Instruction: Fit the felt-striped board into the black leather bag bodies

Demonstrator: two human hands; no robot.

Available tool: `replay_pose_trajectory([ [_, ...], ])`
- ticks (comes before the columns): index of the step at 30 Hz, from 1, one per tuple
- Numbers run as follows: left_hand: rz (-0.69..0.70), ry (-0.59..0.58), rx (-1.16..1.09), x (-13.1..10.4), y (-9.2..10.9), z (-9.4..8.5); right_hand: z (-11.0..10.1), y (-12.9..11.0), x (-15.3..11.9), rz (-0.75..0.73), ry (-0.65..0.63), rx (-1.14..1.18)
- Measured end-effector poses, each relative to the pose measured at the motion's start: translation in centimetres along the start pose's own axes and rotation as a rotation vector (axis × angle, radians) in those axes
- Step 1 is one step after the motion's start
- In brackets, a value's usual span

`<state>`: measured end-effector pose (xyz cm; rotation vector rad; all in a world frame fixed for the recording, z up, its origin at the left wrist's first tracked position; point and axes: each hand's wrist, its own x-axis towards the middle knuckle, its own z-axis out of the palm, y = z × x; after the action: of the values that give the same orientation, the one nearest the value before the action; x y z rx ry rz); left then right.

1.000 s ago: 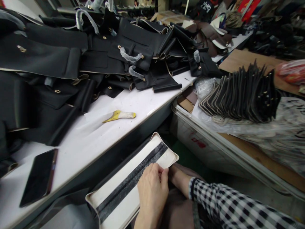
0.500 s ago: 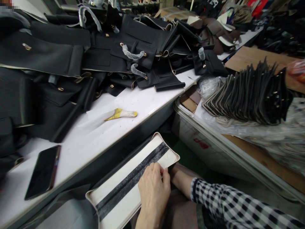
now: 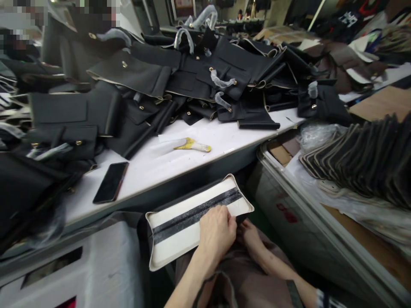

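A dark bag body lies across my lap, its long white base panel (image 3: 180,246) facing up, with a black strip down the middle and raised edges all round. My left hand (image 3: 218,229) is closed at the near long edge of this bag, towards its right end, knuckles up and fingers curled over. Just right of it, lower down, my right hand (image 3: 252,237) is closed against the bag's side below the rim; its fingertips are partly hidden. Whatever small thing may be between the fingers cannot be made out.
Black bag pieces (image 3: 147,77) pile along the white table (image 3: 192,160). A phone (image 3: 111,183) and a yellow-and-white wrapped tool (image 3: 194,144) lie at its near edge. On the right, dark flaps (image 3: 359,149) stand in a row above a bin (image 3: 282,201). A grey-covered box (image 3: 105,256) is at lower left.
My view has turned left and up, so table and pile appear further right. My right hand now shows beside the left, its checked sleeve mostly out of view. The left hand remains on the bag.
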<state>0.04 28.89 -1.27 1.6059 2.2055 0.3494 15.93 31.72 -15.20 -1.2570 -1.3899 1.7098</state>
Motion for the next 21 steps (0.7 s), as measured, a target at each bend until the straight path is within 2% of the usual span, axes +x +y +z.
replay_pose_trajectory([
  [2, 0.005, 0.023, 0.004, -0.1, 0.0, 0.1, -1.0, -0.6, -1.3, -0.057, 0.051, -0.104],
  [3, 0.010, 0.035, 0.006, -0.2, 0.0, 0.2, -1.5, -1.2, -2.2, -0.155, 0.078, -0.200],
  [5, 0.022, 0.058, 0.007, -0.3, -0.1, 0.3, -2.3, -2.9, -3.9, -0.463, 0.097, -0.439],
  [7, 0.033, 0.073, 0.007, -0.4, -0.2, 0.4, -2.4, -4.7, -4.9, -0.777, 0.063, -0.656],
  [9, 0.036, 0.077, 0.006, -0.4, -0.2, 0.4, -1.8, -6.0, -5.0, -0.942, 0.033, -0.786],
  [11, 0.031, 0.078, 0.006, -0.4, -0.2, 0.4, -1.0, -6.6, -4.3, -1.012, 0.034, -0.892],
  [15, 0.025, 0.072, 0.012, -0.7, 0.3, 0.2, -0.1, -6.2, -3.0, -1.043, 0.059, -1.043],
  [18, 0.007, 0.056, -0.029, -1.7, 0.7, -0.8, -0.2, -5.6, -2.8, -1.055, 0.073, -1.097],
  [21, -0.008, 0.053, -0.029, -3.2, 0.3, -2.0, -0.2, -5.5, -2.9, -1.060, 0.072, -1.114],
])
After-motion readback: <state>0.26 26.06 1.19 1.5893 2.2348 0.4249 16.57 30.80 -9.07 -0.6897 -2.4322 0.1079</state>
